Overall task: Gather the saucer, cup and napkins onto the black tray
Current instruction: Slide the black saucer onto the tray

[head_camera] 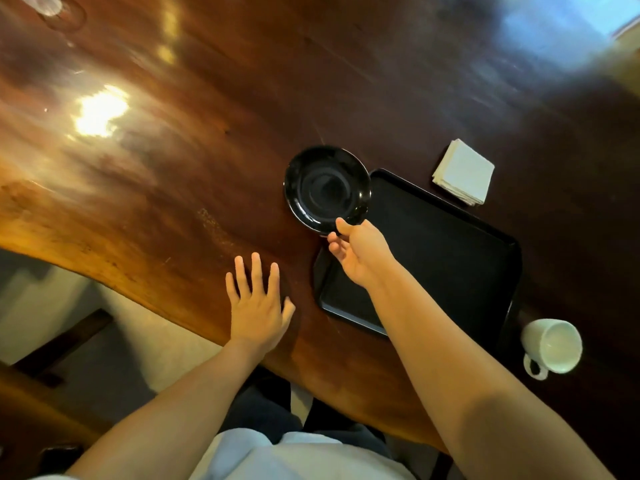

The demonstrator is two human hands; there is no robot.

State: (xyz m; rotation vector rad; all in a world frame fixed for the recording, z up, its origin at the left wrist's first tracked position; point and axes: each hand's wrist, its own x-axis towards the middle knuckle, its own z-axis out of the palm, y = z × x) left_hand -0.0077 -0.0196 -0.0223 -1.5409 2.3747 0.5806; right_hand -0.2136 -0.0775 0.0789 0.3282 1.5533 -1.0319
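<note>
A glossy black saucer (327, 188) hangs tilted just left of the black tray (440, 244), its right edge over the tray's far-left corner. My right hand (360, 256) pinches the saucer's near rim between thumb and fingers. My left hand (256, 306) lies flat on the wooden table with fingers spread, holding nothing. A stack of white napkins (464, 173) rests on the table beyond the tray's far edge. A white cup (552, 346) with its handle toward me stands on the table, off the tray's near-right corner.
The wavy front edge of the dark wooden table (173, 188) runs under my left wrist. A clear glass object (52, 6) sits at the far left corner. A wooden bench (52, 362) stands below at left.
</note>
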